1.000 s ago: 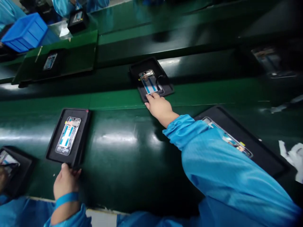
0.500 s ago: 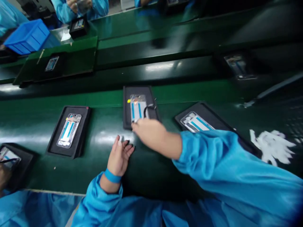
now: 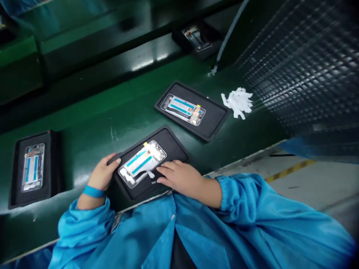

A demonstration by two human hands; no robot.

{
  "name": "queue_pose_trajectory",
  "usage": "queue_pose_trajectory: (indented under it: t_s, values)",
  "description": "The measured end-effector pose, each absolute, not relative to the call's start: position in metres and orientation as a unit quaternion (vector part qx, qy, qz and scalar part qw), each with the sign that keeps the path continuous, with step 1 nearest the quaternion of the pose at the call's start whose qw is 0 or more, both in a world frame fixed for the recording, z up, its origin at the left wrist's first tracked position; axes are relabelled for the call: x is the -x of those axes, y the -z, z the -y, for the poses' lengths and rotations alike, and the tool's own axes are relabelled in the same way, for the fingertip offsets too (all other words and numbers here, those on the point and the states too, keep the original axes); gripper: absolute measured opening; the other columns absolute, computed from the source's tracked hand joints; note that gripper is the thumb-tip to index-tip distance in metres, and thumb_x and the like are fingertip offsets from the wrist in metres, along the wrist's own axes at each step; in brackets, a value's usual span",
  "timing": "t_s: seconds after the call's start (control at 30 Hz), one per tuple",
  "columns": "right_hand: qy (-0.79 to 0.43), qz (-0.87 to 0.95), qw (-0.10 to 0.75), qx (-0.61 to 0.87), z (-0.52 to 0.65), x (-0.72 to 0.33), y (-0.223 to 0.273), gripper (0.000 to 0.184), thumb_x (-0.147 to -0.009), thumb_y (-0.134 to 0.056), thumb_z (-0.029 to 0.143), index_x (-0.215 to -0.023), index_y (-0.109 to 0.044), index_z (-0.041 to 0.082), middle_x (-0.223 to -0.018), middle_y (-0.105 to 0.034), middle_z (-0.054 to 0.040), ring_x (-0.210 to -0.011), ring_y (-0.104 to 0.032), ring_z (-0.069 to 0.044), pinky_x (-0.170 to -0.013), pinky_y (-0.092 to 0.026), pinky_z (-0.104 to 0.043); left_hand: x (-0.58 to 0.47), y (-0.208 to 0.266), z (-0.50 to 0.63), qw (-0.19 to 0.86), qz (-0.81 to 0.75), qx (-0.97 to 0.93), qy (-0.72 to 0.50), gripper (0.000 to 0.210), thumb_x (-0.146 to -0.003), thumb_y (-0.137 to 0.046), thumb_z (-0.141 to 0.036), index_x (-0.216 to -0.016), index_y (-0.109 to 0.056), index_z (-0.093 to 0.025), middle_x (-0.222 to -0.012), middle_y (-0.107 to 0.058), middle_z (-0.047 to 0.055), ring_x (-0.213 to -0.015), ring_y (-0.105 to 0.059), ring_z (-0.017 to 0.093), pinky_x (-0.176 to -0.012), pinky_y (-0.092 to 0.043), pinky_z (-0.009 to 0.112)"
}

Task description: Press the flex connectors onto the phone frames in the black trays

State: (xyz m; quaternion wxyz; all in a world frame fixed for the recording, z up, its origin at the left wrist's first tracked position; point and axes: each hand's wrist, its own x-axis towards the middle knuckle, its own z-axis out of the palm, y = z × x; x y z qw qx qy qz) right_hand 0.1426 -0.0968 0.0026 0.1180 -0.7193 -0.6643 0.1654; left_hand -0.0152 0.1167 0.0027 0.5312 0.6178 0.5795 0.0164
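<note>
A black tray (image 3: 175, 144) lies tilted in front of me at the bench's near edge. In it rests an opened phone frame (image 3: 141, 162) with blue strips, a yellow tab at its top and a pale loose strip (image 3: 150, 174) at its lower side. My left hand (image 3: 102, 173) grips the tray's left edge, its thumb on the rim. Across the tray's near right side lies my right hand (image 3: 182, 177), fingers stretched out and slightly apart beside the phone frame. Whether its fingertips touch the frame I cannot tell.
A second tray with a phone frame (image 3: 183, 109) sits just beyond, and stacked trays (image 3: 52, 164) stand at left. White strips (image 3: 238, 102) are heaped at right by a dark mesh panel (image 3: 305, 67). Another tray (image 3: 210, 39) lies farther back.
The tray has come toward me and turned clockwise. My left hand has taken hold of its left edge; my right hand now lies over its near right side. The view has swung right.
</note>
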Motion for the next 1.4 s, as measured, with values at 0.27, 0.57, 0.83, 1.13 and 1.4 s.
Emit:
queue_pose_trajectory:
  t_s: [0.27,0.57,0.83,1.13,1.4]
  values:
    - [-0.202,0.641,0.095,0.734,0.088,-0.137,-0.002,0.041,-0.087,-0.041,0.044,-0.118,-0.052,0.02,-0.097,-0.063,-0.0076,-0.079,-0.057,-0.02,-0.066,-0.042,-0.032,0.008,0.008,-0.063,0.149,-0.284,-0.941,-0.109,0.035,-0.086,-0.038,-0.034,-0.101,-0.059,-0.011,-0.097,-0.064,0.014,-0.093,-0.057,0.024,-0.091,-0.042,0.043]
    - [-0.295,0.63,0.151,0.702,0.075,-0.141,-0.003,0.029,-0.087,-0.04,0.02,-0.107,-0.06,0.018,-0.096,-0.067,-0.0068,-0.087,-0.061,-0.018,-0.078,-0.044,-0.031,0.025,0.02,-0.007,0.094,-0.218,-0.96,-0.149,0.022,-0.085,-0.046,-0.023,-0.097,-0.061,-0.011,-0.092,-0.065,0.011,-0.092,-0.057,0.023,-0.088,-0.044,0.041]
    - [-0.417,0.401,0.218,0.786,0.063,-0.152,-0.011,0.034,-0.084,-0.043,0.028,-0.112,-0.06,0.021,-0.107,-0.065,-0.0044,-0.1,-0.059,-0.019,-0.087,-0.045,-0.03,0.008,0.025,0.0,0.05,-0.254,-0.959,-0.116,0.027,-0.085,-0.043,-0.023,-0.102,-0.062,-0.014,-0.097,-0.064,0.011,-0.098,-0.053,0.026,-0.085,-0.044,0.041]
    - [-0.422,0.376,0.242,0.789,0.078,-0.161,-0.016,0.036,-0.081,-0.045,0.031,-0.115,-0.058,0.025,-0.1,-0.068,-0.0012,-0.094,-0.061,-0.019,-0.083,-0.047,-0.03,-0.005,0.017,0.01,0.072,-0.234,-0.959,-0.146,0.035,-0.087,-0.04,-0.03,-0.111,-0.054,-0.008,-0.095,-0.062,0.014,-0.099,-0.053,0.026,-0.084,-0.045,0.04]
    - [-0.48,0.294,0.26,0.784,0.084,-0.172,-0.016,0.043,-0.076,-0.053,0.038,-0.117,-0.055,0.023,-0.085,-0.068,0.0004,-0.072,-0.061,-0.014,-0.067,-0.048,-0.027,-0.033,0.022,0.01,0.195,-0.202,-0.954,-0.108,0.025,-0.087,-0.038,-0.022,-0.091,-0.061,-0.016,-0.075,-0.064,0.006,-0.078,-0.055,0.02,-0.076,-0.047,0.035]
